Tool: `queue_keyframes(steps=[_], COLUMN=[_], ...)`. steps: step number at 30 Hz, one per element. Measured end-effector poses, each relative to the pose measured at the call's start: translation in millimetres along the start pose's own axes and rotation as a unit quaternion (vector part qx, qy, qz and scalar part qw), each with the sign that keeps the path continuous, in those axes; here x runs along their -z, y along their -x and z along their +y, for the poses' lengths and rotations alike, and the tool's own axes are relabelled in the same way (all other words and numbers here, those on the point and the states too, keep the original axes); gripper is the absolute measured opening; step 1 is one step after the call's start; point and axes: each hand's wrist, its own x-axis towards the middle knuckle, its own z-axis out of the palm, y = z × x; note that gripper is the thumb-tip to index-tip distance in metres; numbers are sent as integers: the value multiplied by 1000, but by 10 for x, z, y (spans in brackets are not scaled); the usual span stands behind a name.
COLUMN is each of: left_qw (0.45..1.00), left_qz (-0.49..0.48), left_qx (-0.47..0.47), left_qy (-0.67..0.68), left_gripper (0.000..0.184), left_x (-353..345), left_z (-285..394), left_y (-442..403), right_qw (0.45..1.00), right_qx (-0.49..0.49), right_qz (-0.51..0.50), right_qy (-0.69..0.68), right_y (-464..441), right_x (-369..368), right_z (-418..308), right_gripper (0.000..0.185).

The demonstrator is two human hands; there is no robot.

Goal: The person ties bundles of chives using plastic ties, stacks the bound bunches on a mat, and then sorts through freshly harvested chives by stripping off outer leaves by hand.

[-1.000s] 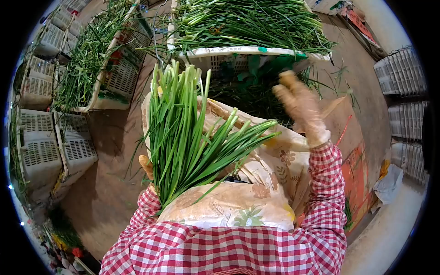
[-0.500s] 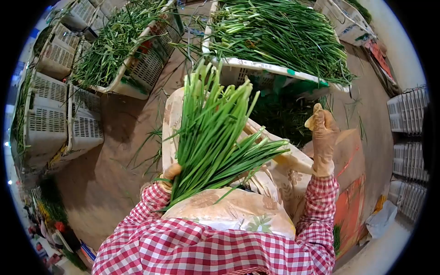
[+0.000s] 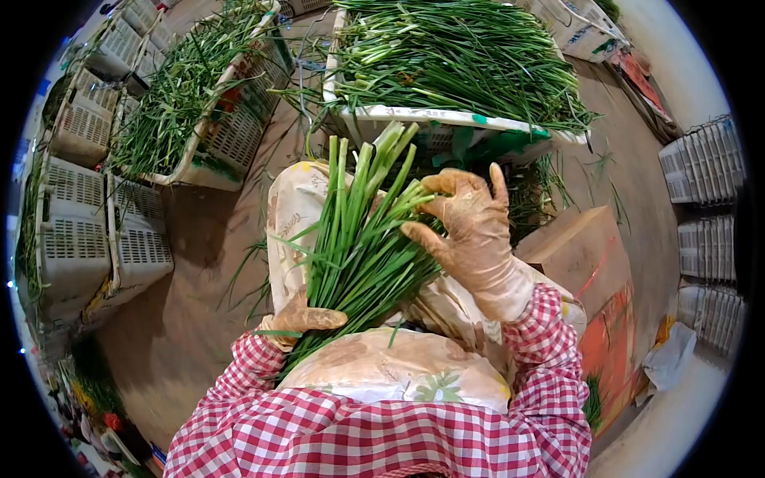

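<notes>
A thick bunch of garlic chives (image 3: 351,247) lies across my lap, its pale stem ends pointing away from me and its leaf tips toward my waist. My left hand (image 3: 307,320), in a stained glove, is closed round the lower leafy part, with the thumb across the top. My right hand (image 3: 470,235), gloved too, is at the right side of the bunch near the stem ends. Its fingers are bent and apart, and some fingertips meet the outer stems. Under the bunch, a pale patterned apron (image 3: 398,362) covers my lap.
In front stands a white crate (image 3: 446,116) heaped with chives. Another crate (image 3: 231,119) of looser greens is at the left, beside stacked crates (image 3: 76,231). A cardboard box (image 3: 590,255) sits at my right, with more stacked crates (image 3: 705,247) by the wall.
My right hand has come in from the far right to the bunch, and its fingers have spread. The bunch is gathered narrower, and my left thumb now lies across it.
</notes>
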Motion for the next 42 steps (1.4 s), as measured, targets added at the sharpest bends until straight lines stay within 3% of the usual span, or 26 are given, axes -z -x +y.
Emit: queue_keyframes(steps=[1,2,3,4,5,7,8,11,12,13,15,16,18,21,23,24,25,27,30,33,35,37,39,40,41,42], left_qw=[1000,999,997,987,987,986,988,994,994,991,987,993,992,990,990,989,985,992,996,994,982,968,963,966,989,990], left_qz=[6,13,21,85,83,119,127,95,96,123,150,79,10,36,44,81,117,87,54,59,98,108,58,57,100,108], left_qx=[-4,-7,-9,33,37,58,33,-23,-22,-19,-12,-25,-35,-39,-40,-2,36,-3,-45,-61,19,42,-55,-59,-66,-13], left_qy=[25,51,75,135,134,103,86,42,41,48,54,88,122,128,129,125,120,90,61,75,162,221,258,246,90,87], left_gripper=[74,73,73,81,81,78,69,66,66,64,61,53,44,29,25,28,31,36,43,48,54,57,63,66,67,65], left_x=[-4,-11,-27,-79,-37,84,-71,-191,-210,-230,-118,127,337,448,496,514,534,490,384,213,48,-112,-206,-258,124,132], left_z=[-55,-106,-125,-124,-195,-387,-255,-110,-100,-86,-185,-371,-554,-700,-838,-915,-973,-932,-845,-646,-351,-207,-203,-201,-618,-596], left_y=[21,55,84,93,91,51,34,-23,-18,-17,-11,-17,-16,6,-24,-56,-76,-108,-79,-2,81,63,-13,-30,-20,38], right_qw=[999,993,993,989,975,898,901,919,940,959,946,946,945,861,863,885,944,990,998,993,983,983,951,923,923,890], right_qx=[-13,6,3,-59,-120,-210,-214,-230,-244,-186,-119,-122,-150,-249,-212,-222,-127,-6,-59,-69,-58,-70,-175,-217,-218,-243], right_qz=[11,114,112,103,95,108,137,214,202,214,293,292,246,169,152,169,179,116,-17,45,124,153,158,164,164,174], right_qy=[-31,-21,-23,-94,-163,-371,-351,-239,-124,28,70,69,-157,-410,-432,-373,-248,-81,-34,-90,-122,-67,-199,-271,-270,-344], right_y=[54,84,116,145,175,171,174,216,262,327,240,245,323,479,558,565,569,501,492,515,555,543,515,487,465,464], right_x=[-56,-121,-163,-186,-221,-186,-181,-175,-194,-180,-48,-7,68,101,-45,-89,-121,-22,-100,-175,-249,-248,-323,-306,-327,-372], right_z=[14,55,105,175,260,371,459,903,1142,1276,1072,978,769,488,373,257,256,198,24,47,131,141,224,239,293,380], right_gripper=[29,15,15,13,12,13,12,11,15,22,27,27,24,17,15,16,26,46,71,37,21,17,13,12,12,13])
